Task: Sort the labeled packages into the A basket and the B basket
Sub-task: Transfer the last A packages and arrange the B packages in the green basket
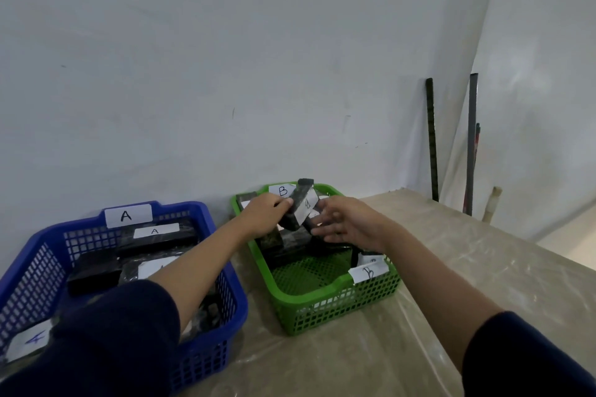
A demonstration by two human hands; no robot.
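A green B basket [335,300] stands at the centre of the table and a blue A basket [206,354] to its left. My left hand [263,214] grips a black package [298,206] with a white B label, tilted over the far part of the green basket. My right hand [346,222] hovers beside that package with fingers spread and relaxed, holding nothing. Several black packages [283,243] lie in the green basket. Black packages with A labels [158,237] lie in the blue basket, partly hidden by my left arm.
The baskets stand on a table covered with clear plastic [403,332], against a white wall. Dark rods [432,138] lean in the corner at the right. The table's right edge [529,242] drops off behind my right arm.
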